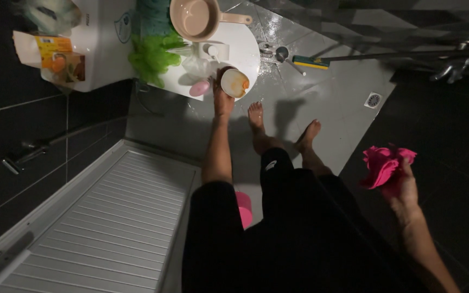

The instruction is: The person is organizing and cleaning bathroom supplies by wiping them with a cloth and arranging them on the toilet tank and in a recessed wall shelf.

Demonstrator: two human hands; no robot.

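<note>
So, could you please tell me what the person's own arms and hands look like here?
Both arms are bare from the elbow down, with no gloves, watch or rings visible. The left hand and its forearm show beyond a black upper sleeve. The right hand and its forearm are bare too; its sleeve is out of view.

The cloth (382,165) in the right hand (403,190) is soft, matt pink fabric. On the glossy white counter (248,51), the bowl (235,82) under the left hand (222,100) and the beige dipper (194,19) look like smooth plastic. The grey floor (332,92) tiles shine wet; the wall (23,141) tiles are dark and glossy.
</note>
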